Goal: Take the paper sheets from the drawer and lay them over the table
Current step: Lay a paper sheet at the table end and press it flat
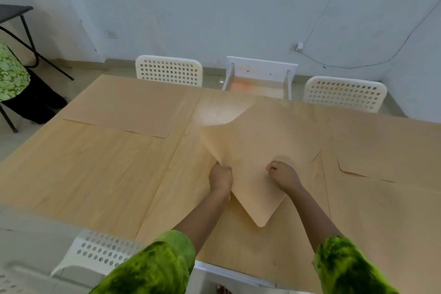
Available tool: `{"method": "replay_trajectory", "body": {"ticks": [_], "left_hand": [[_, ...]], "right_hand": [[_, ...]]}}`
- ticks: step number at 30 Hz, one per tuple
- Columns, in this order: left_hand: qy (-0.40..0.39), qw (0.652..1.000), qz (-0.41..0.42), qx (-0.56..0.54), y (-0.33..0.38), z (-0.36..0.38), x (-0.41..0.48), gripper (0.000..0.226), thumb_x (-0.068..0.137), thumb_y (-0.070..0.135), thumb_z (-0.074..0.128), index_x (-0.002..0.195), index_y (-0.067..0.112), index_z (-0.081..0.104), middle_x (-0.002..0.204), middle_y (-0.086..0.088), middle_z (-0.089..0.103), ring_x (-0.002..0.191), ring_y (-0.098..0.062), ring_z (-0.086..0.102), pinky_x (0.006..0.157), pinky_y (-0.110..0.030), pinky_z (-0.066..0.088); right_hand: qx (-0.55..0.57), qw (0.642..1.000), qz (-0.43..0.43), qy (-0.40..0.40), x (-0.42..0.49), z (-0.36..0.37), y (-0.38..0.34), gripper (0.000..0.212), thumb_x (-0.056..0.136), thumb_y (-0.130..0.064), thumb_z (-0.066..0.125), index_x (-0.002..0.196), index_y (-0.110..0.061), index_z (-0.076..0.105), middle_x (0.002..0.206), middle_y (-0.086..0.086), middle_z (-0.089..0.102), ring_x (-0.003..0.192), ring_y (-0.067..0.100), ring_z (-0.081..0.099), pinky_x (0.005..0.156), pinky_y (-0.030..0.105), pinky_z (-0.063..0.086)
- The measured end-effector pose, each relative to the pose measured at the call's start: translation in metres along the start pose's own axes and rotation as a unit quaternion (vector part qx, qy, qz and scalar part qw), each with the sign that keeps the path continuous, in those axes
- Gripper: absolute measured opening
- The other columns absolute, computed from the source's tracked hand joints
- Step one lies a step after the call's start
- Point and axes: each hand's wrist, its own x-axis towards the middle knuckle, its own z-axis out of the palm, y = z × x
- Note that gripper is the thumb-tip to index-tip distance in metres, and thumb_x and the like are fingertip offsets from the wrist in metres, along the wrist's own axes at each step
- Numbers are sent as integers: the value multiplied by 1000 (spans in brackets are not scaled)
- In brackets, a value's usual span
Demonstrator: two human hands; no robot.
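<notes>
Left hand (220, 178): you are pinching the left edge of the held sheet (253, 150), fingers curled shut on it.
Right hand (282, 175): you are gripping the same sheet on its right side, fist closed on the paper.
Held sheet: it is hanging diagonally at frame centre, one corner drooping toward the tabletop (95, 174).
Laid sheets: one (128, 105) is lying upper left, another (386, 148) at right.
Drawer (259, 79): it is standing open, top centre.
Risk: you are holding it skewed, so it is likely to land crooked, crease, or overlap the right sheet.
</notes>
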Motion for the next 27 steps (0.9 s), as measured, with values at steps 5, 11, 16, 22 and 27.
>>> {"method": "replay_trajectory", "body": {"ticks": [5, 11, 16, 22, 27], "left_hand": [[-37, 990, 133, -25, 22, -28, 9, 36, 90, -1, 46, 117, 12, 66, 115, -15, 67, 102, -36, 64, 89, -52, 52], [-73, 979, 128, -139, 64, -114, 23, 30, 90, -2, 48, 109, 11, 67, 91, -5, 74, 74, -17, 70, 66, -30, 59], [-90, 977, 98, -168, 74, -201, 32, 26, 89, 1, 50, 96, 13, 73, 87, -5, 75, 72, -16, 71, 61, -28, 59], [-84, 982, 64, -159, 72, -304, 30, 23, 88, 5, 53, 100, 13, 71, 80, -5, 74, 65, -18, 71, 58, -32, 59], [-91, 988, 60, -110, 74, -391, 18, 19, 91, 3, 49, 93, 9, 67, 71, -5, 74, 60, -18, 71, 56, -30, 59]], "right_hand": [[69, 995, 24, 67, 20, -26, 3, 39, 91, -4, 36, 125, -4, 55, 135, 13, 53, 126, 27, 46, 102, 31, 34], [16, 994, 52, 99, 53, -49, 6, 44, 93, -14, 40, 134, 0, 43, 139, 24, 43, 126, 38, 41, 103, 39, 33], [146, 980, 100, 86, 49, -38, -10, 54, 93, -26, 47, 142, -5, 33, 148, 18, 34, 133, 35, 35, 108, 42, 33], [324, 938, 121, 11, -3, 4, -63, 19, 91, -20, 54, 94, -2, 58, 96, 15, 54, 79, 26, 52, 68, 32, 40], [408, 907, 100, -36, -56, 52, -107, 14, 86, -15, 63, 75, -9, 57, 74, 6, 58, 62, 20, 53, 53, 29, 41]]}}
